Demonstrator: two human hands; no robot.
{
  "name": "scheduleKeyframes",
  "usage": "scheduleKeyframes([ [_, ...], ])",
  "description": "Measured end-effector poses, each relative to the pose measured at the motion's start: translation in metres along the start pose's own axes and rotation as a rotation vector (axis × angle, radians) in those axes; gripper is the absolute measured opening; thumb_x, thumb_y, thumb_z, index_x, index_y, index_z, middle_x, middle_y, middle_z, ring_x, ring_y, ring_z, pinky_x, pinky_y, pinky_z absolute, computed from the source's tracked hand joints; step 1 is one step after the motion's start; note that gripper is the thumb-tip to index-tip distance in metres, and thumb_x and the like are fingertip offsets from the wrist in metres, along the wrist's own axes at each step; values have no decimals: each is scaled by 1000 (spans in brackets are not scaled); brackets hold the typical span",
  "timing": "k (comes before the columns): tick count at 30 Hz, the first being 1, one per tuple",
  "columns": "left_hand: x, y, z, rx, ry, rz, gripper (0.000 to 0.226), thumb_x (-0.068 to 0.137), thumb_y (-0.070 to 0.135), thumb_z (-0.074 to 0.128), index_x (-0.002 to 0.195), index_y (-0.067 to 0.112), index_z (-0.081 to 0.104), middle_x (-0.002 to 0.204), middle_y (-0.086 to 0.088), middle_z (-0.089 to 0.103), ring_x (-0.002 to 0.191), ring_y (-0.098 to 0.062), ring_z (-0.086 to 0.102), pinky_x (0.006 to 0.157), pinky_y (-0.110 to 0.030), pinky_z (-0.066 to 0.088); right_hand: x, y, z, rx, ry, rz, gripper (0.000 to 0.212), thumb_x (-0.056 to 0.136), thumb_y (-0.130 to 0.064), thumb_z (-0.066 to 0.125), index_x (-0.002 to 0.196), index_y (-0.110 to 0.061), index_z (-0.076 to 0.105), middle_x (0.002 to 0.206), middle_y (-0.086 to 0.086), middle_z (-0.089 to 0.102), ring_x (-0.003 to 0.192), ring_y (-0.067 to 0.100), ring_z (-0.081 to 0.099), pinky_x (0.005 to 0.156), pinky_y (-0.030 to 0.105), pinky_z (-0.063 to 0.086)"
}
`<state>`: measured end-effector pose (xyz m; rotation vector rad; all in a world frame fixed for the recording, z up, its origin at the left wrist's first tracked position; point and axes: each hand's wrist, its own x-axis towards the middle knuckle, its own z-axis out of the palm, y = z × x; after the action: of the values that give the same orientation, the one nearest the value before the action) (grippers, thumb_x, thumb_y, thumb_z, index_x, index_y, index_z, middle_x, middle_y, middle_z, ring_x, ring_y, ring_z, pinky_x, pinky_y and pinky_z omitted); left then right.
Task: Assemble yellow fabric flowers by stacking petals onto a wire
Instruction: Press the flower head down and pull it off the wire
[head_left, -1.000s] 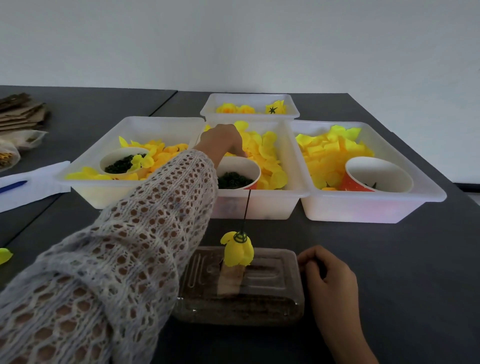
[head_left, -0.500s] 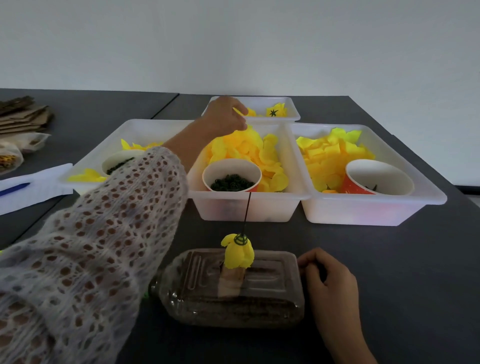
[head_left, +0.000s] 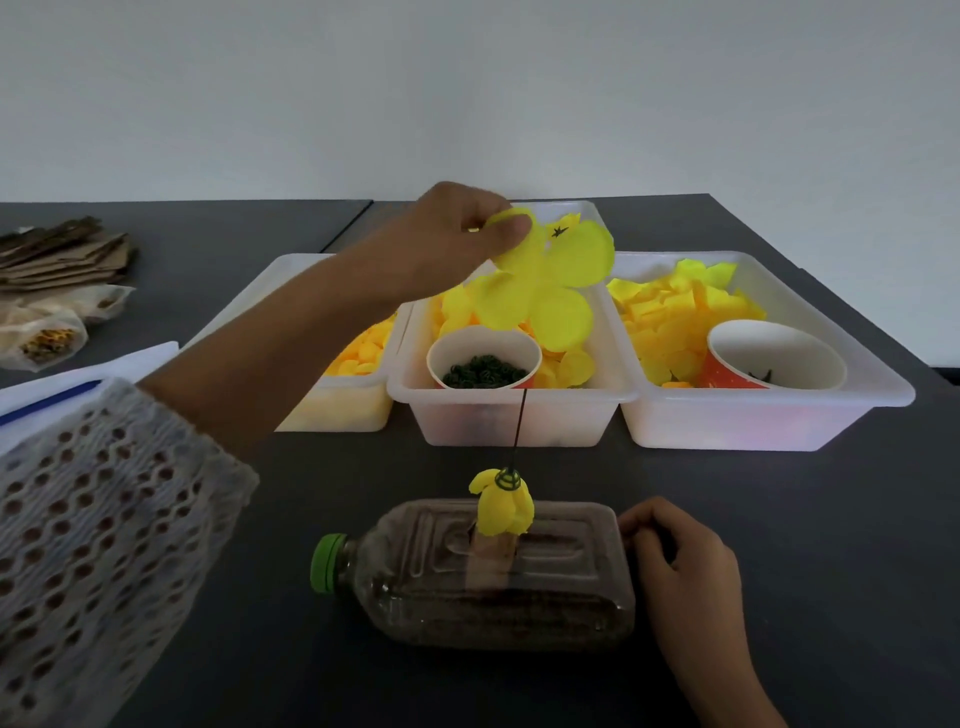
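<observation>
The left hand (head_left: 447, 244) is pinching a yellow petal piece (head_left: 545, 280) by its edge, lobes hanging below the fingertips; the right hand (head_left: 680, 561) is curling loosely beside the bottle (head_left: 545, 587) holding the wire (head_left: 518, 431)

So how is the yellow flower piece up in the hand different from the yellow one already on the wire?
The petal piece in the left hand is spread flat and wide; the bud on the wire is folded and droops down. The petal piece looks bigger than the bud. The petal piece is pinched in the air above the bins, while the bud sits threaded on the wire under a small green ring. Both are bright yellow.
</observation>
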<state>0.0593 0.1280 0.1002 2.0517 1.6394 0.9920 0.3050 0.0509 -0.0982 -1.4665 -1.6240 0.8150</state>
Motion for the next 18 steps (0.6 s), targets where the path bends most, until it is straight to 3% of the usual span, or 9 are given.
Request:
scheduleKeyframes([
  [2, -13, 2, 1, -191, -132, -152, 28, 103, 30, 47, 88, 16, 66, 83, 3, 67, 76, -9, 62, 74, -30, 52, -1, 0, 0, 0, 0, -1, 37, 89, -1, 50, 68, -29, 62, 61, -2, 64, 45, 14, 52, 45, 37, 44],
  [4, -25, 4, 5, -416, -216, -283, 25, 103, 30, 47, 94, 16, 66, 88, 2, 72, 78, -15, 69, 74, -31, 60, -1, 0, -1, 7, -2, -6, 37, 89, -1, 50, 68, -29, 62, 59, 0, 63, 44, 14, 51, 44, 36, 42],
  [7, -41, 5, 7, -502, -239, -329, 30, 102, 29, 47, 88, 18, 71, 84, 0, 72, 71, -16, 69, 63, -28, 60, -1, 0, 0, 10, -2, -7, 37, 89, -1, 49, 68, -30, 62, 59, -1, 63, 44, 15, 51, 44, 35, 42],
  [10, -57, 6, 9, -491, -255, -301, 34, 102, 29, 47, 86, 18, 75, 86, 0, 73, 76, -15, 67, 67, -29, 58, -1, 0, 0, 2, 4, 5, 36, 88, -2, 50, 68, -30, 62, 60, -2, 63, 45, 13, 51, 45, 35, 42],
  [13, -70, 8, 17, -381, -279, -239, 35, 103, 28, 45, 104, -3, 62, 94, -13, 61, 84, -25, 54, 79, -41, 46, -1, 1, 1, -4, 11, 5, 36, 87, -3, 51, 67, -31, 61, 58, -4, 62, 43, 11, 49, 44, 30, 39],
  [16, -77, 13, 23, -270, -268, -155, 38, 103, 28, 42, 102, -8, 55, 88, -20, 56, 80, -24, 46, 75, -41, 39, -1, 1, 2, 0, 18, 5, 34, 87, -3, 51, 68, -30, 62, 57, -3, 62, 42, 10, 48, 44, 30, 37],
  [18, -80, 16, 25, -255, -250, -122, 37, 104, 27, 40, 94, -5, 54, 81, -15, 52, 73, -20, 43, 70, -36, 38, -1, 1, 2, -4, 18, 5, 34, 87, -3, 51, 69, -29, 62, 57, -2, 61, 42, 10, 46, 44, 30, 36],
])
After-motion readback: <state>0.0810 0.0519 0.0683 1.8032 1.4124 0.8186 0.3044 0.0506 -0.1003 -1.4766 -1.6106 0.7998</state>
